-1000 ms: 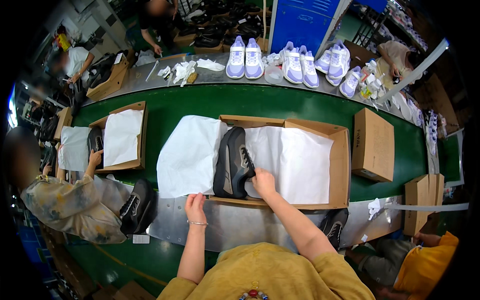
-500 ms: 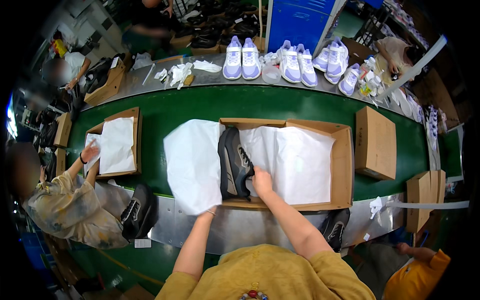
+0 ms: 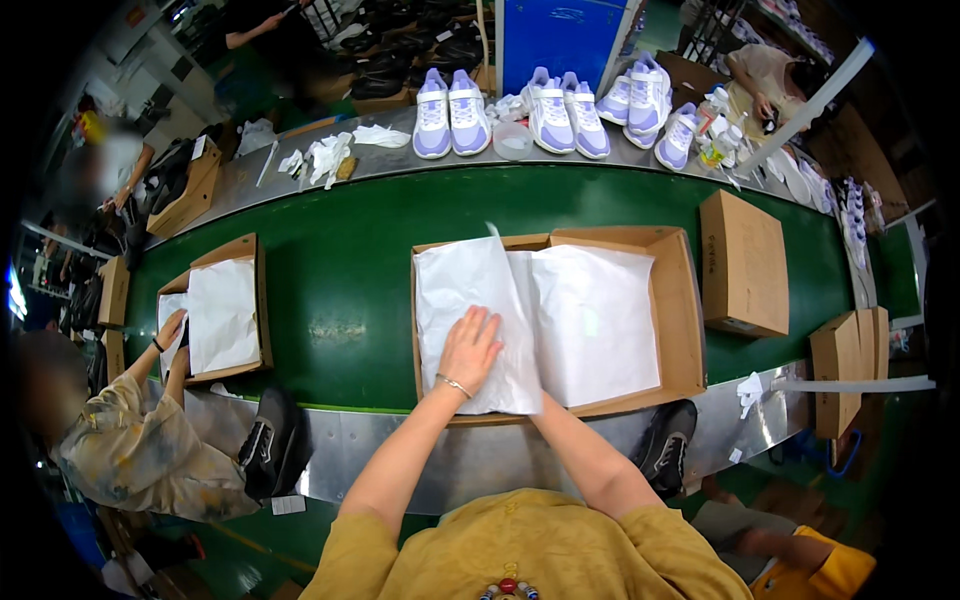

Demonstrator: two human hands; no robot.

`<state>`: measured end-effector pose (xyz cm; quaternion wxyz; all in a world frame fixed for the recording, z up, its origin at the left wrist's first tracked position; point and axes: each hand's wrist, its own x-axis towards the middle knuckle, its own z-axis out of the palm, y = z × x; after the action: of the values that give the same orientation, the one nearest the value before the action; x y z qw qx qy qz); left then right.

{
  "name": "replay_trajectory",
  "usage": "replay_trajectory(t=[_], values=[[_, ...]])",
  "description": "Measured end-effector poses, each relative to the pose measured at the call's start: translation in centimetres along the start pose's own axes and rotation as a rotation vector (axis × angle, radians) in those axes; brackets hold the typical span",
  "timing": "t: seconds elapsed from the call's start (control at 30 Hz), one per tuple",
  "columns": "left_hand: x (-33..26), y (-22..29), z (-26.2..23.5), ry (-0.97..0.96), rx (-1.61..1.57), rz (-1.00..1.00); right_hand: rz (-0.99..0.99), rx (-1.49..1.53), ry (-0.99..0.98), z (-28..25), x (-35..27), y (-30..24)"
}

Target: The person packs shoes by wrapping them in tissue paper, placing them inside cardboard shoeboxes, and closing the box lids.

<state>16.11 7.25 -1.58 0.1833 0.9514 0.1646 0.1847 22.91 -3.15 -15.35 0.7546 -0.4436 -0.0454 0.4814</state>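
Observation:
In front of me an open cardboard shoe box (image 3: 681, 300) lies on the green belt, lined with white wrapping paper (image 3: 598, 320). A folded-over flap of that paper (image 3: 450, 275) covers the left part of the box, where the dark shoe is now hidden. Pressing on this flap is my left hand (image 3: 470, 350), its fingers stretched out and lying flat. My right forearm (image 3: 570, 435) reaches to the box's near edge, and the hand itself disappears under the paper, so its fingers cannot be seen.
Dark sneakers stand on the metal ledge, one (image 3: 667, 448) right and another (image 3: 274, 440) left. A closed carton (image 3: 744, 262) sits right of my box. At left, a co-worker handles another paper-lined box (image 3: 262, 310). White-and-purple sneakers (image 3: 450, 115) line the far shelf.
The paper flap has swung from the left over the shoe, with my left hand moving right and onto it. My right hand has gone under the paper. The whole view has shifted slightly.

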Motion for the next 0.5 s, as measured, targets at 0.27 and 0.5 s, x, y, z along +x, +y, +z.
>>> replay_trajectory(t=[0.27, 0.5], values=[[0.1, -0.8, 4.0, -0.08, -0.116, 0.045, -0.463, -1.006, -0.118, -0.3, 0.0, 0.0], [-0.7, -1.1, 5.4, -0.171, 0.014, 0.041, -0.24, -0.88, -0.039, 2.3, -1.1, -2.3]])
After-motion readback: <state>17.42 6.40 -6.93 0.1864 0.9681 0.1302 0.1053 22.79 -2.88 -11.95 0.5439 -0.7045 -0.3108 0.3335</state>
